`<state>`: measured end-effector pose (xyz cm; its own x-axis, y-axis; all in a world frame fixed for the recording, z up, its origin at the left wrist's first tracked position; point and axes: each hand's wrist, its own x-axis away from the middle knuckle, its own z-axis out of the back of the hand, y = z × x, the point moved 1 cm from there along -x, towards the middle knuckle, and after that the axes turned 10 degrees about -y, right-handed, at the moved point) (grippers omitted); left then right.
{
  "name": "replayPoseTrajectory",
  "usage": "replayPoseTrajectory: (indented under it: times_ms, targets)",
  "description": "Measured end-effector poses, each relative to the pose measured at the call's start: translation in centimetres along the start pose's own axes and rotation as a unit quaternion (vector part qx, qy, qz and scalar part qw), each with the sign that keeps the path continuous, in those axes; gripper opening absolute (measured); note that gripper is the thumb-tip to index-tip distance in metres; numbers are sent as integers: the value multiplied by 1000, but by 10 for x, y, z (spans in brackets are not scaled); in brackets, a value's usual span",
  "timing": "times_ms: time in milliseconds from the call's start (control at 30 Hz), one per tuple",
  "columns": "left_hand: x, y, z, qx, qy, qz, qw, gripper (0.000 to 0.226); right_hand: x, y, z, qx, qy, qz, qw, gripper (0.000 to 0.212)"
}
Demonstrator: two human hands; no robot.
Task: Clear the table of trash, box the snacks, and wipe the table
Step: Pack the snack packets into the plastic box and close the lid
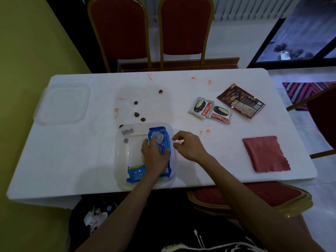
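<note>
Left hand [156, 157] fingers [145, 143] and thumb clasp the blue snack packet [160, 137] inside the clear box [121, 160] on the tabletop [72, 151]; right hand [190, 145] fingers [177, 137] loosely curled, empty, the box rim just left of them.

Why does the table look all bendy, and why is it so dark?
Head view: the wide-angle lens bows the straight edges of the table. Also in the head view, the light is dim and bluish, darkest at the corners, and the clear lid looks faint, nearly lost against the white top.
</note>
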<state>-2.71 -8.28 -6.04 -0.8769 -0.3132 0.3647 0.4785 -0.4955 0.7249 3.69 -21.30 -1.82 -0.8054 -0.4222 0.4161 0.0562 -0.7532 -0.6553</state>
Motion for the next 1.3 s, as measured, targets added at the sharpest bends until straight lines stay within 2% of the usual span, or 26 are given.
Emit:
replayPoseTrajectory:
  times_ms: [267,400,533,700,767,867,967,1033,1167,1300]
  targets:
    - [-5,56,9,22,80,-73,994,49,-13,19,50,-11,47,-13,999,25]
    - [-15,100,-2,10,61,-136,989,46,-24,33,83,13,72,-13,997,26]
    - [-37,137,-24,-11,6,-165,986,40,-38,51,111,38,67,-46,996,29]
    - [-74,164,-56,-57,-96,-134,985,45,-63,88,134,118,49,-95,987,39]
    - [-95,172,-69,-78,-113,-118,983,47,-72,101,142,134,42,-124,982,46]
    - [-127,180,-84,-105,-122,-97,982,48,-81,121,147,96,65,-158,981,64]
    - [-154,185,-92,-141,-119,-85,979,47,-83,140,138,92,61,-161,981,76]
    - [-168,186,-98,-171,-123,-71,975,51,-86,150,132,125,65,-153,978,76]
    - [-179,183,-115,-238,-142,-46,960,63,-92,163,133,181,90,-162,966,64]
    - [-171,178,-132,-217,-77,-19,973,78,-88,173,143,206,100,-185,956,64]
